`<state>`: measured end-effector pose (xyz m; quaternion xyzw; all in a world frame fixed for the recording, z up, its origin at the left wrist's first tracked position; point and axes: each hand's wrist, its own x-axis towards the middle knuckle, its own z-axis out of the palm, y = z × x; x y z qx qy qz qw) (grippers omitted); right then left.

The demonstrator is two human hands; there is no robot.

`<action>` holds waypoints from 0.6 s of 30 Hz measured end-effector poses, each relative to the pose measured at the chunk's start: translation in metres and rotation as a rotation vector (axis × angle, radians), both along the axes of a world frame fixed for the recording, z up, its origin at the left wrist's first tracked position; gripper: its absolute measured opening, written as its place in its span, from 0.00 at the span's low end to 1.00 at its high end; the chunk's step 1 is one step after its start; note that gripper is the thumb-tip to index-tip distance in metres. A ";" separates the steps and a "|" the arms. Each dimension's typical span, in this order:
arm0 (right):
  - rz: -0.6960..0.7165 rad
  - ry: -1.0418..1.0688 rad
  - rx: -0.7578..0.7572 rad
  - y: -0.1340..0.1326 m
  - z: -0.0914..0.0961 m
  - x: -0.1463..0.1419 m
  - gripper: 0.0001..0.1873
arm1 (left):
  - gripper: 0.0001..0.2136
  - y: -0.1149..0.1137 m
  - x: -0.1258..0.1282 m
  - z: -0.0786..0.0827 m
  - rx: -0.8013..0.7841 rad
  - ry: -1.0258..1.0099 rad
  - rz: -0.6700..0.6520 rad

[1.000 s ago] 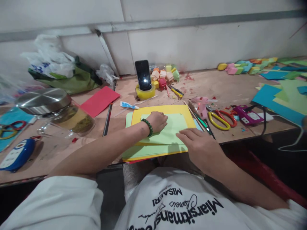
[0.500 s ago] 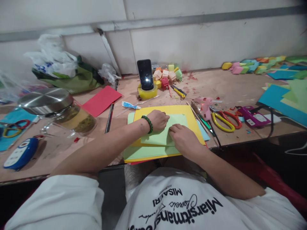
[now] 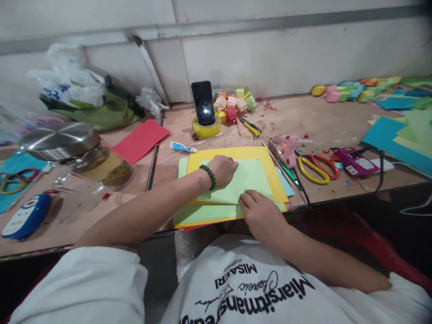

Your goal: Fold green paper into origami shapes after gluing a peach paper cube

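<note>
A light green sheet of paper [image 3: 251, 173] lies on a larger yellow sheet [image 3: 232, 154], on top of a stack of coloured paper at the table's front edge. My left hand [image 3: 223, 171], with a green bead bracelet [image 3: 208, 177] at the wrist, is curled closed and pressed on the light green sheet. What its fingers hold, if anything, is hidden. My right hand [image 3: 261, 211] rests lower down, its bent fingers lying over the near edge of the light green sheet. Under that edge, another green sheet [image 3: 202, 214] shows.
A phone [image 3: 203, 102] leans on a yellow tape roll [image 3: 206, 129] behind the stack. Right of the paper lie a pink glue gun [image 3: 286, 148], yellow-and-red-handled scissors [image 3: 313, 168] and a purple power socket [image 3: 357, 163]. A glass jug of tea [image 3: 101, 168] and red paper [image 3: 141, 140] are left.
My right hand has slid down toward me, to the near edge of the light green sheet. My left hand stays in place on the sheet. The view has shifted slightly.
</note>
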<state>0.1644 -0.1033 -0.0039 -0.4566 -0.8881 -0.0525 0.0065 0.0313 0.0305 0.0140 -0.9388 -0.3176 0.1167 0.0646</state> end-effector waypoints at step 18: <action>0.010 0.027 -0.047 0.007 0.022 -0.015 0.09 | 0.12 -0.003 0.002 0.002 -0.039 -0.001 0.029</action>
